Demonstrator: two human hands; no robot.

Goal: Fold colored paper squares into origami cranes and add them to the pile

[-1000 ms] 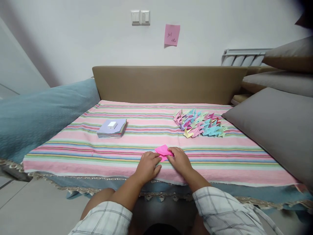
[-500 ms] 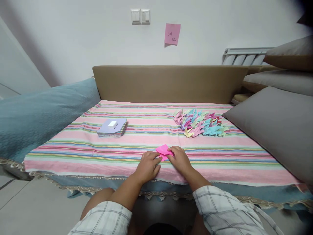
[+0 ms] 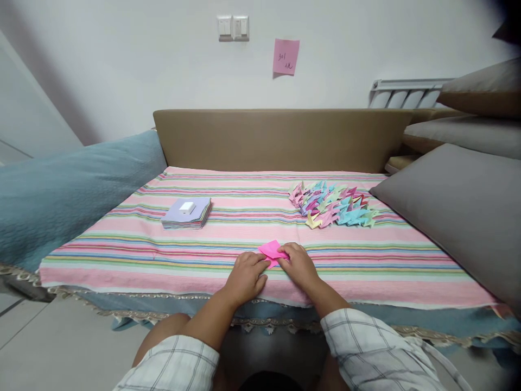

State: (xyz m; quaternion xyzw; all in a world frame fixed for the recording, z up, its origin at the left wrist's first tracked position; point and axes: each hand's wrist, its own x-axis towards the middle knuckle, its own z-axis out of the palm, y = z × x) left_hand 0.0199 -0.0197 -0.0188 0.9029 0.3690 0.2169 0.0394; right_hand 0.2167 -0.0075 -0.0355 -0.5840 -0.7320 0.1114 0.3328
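Pink paper (image 3: pixel 270 248) is in the grip of left hand (image 3: pixel 245 274) and right hand (image 3: pixel 300 266), both palm-down.

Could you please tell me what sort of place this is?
Probably a room in a home: a sofa or daybed is spread with a striped cloth, cushions are piled at the right, and light switches sit on the wall.
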